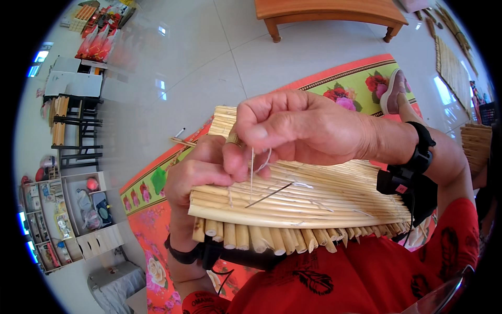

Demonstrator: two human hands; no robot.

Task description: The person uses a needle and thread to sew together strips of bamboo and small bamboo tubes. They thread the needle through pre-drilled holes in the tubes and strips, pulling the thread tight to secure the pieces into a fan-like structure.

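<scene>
My right hand [314,125] is closed in a pinch over the reed mat, with white thread [252,175] coming from its fingers and a small loop beside it. A brass-coloured ring thimble [234,138] shows at the fingers where both hands meet. My left hand [194,172] is closed on the left end of the mat [334,191], which is made of pale reed stalks in layers across my lap. A thin dark needle [269,195] lies slantwise across the stalks, white thread at its upper end. Short white stitches show along the reeds.
Under me spreads a red and green floral cloth [138,230] on grey tiles. A wooden table [329,13] stands ahead. At left are a shelf box of small goods [65,214] and folded black-legged furniture [78,128]. More reed mats [452,73] lie at right.
</scene>
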